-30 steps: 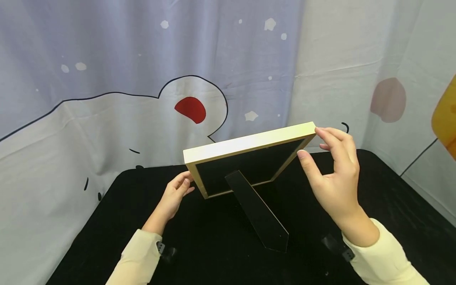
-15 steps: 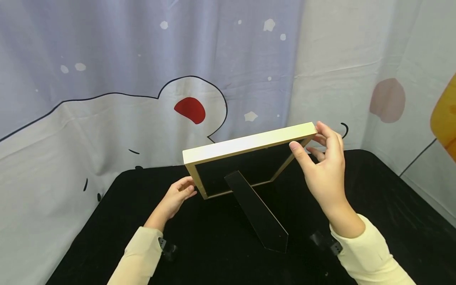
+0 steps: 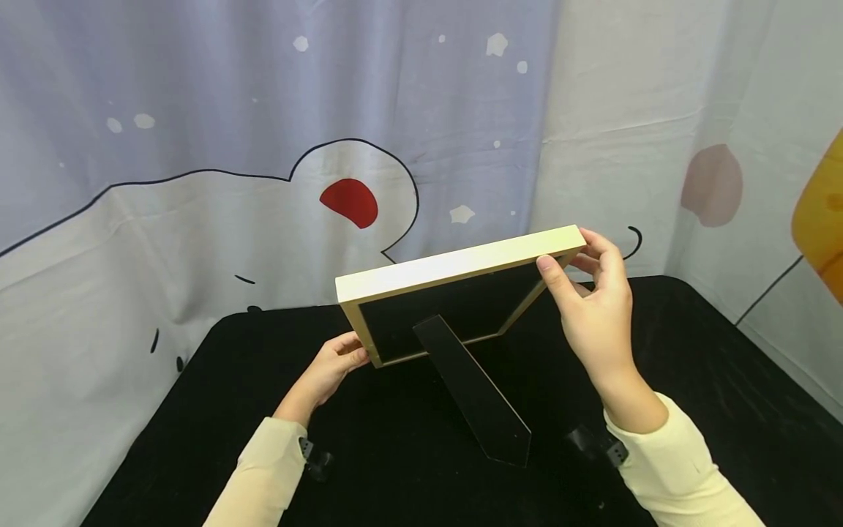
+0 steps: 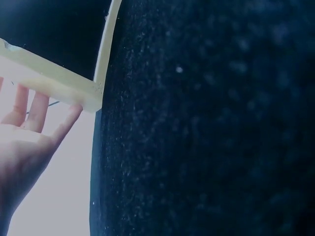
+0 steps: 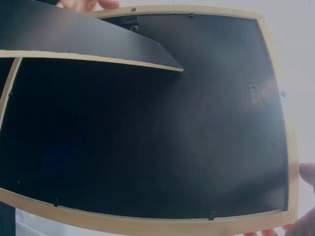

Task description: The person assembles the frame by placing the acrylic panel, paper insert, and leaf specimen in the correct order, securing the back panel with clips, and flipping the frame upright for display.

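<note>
A picture frame [image 3: 461,262] with a pale wooden border stands tilted, its black back [image 5: 147,128] towards me. A black easel leg [image 3: 474,391] slants out from that back down to the table. My right hand [image 3: 596,322] holds the upper right corner, the thumb on the back edge and the fingers round the side. At the lower left side my left hand [image 3: 332,369] grips the border, its fingertips [image 4: 74,109] against the outer edge in the left wrist view. The front of the frame is hidden from me.
A black cloth [image 3: 197,454] covers the table. Close behind it hangs a printed curtain [image 3: 250,95], with a pale one [image 3: 744,241] at the right. Small wrist cameras [image 3: 319,465] hang below both sleeves.
My right hand has moved left onto the frame's corner and closed on it. My left hand has shifted slightly right, its thumb coming against the border. The frame stays almost where it was.
</note>
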Action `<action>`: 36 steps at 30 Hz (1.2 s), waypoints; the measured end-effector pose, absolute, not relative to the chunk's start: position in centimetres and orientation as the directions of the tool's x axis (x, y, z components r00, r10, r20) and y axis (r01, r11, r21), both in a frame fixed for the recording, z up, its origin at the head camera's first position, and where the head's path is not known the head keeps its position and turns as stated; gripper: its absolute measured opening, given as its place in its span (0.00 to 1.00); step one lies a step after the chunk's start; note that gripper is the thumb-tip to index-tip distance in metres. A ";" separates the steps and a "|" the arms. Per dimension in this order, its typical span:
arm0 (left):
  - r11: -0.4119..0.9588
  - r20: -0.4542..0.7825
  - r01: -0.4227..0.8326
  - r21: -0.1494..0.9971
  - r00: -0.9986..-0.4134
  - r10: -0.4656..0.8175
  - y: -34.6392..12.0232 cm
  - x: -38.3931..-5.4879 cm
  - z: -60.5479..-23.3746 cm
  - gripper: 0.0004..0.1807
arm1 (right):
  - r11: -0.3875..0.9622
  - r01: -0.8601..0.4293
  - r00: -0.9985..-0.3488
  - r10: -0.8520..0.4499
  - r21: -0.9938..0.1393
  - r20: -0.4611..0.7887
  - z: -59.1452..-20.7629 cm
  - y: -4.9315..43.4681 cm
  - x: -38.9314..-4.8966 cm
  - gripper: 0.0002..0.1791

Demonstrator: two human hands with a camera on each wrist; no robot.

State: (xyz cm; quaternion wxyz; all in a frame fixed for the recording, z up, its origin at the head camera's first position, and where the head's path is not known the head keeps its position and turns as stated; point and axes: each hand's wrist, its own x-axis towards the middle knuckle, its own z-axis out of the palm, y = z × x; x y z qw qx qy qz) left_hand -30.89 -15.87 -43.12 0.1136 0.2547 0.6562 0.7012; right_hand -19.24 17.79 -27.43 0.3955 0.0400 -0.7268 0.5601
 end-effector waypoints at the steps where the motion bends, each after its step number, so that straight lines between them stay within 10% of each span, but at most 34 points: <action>1: -0.112 0.204 0.171 0.979 -0.849 0.488 -15.8 -30.9 -43.1 0.09 | 0.370 -0.502 -0.682 0.386 -0.782 0.621 -27.4 17.8 -19.3 0.28; 36: 0.034 0.103 0.110 0.993 -0.981 0.165 -13.8 -26.9 -42.7 0.09 | -0.095 -0.584 -0.781 0.336 -0.806 0.526 -26.8 19.2 -22.3 0.17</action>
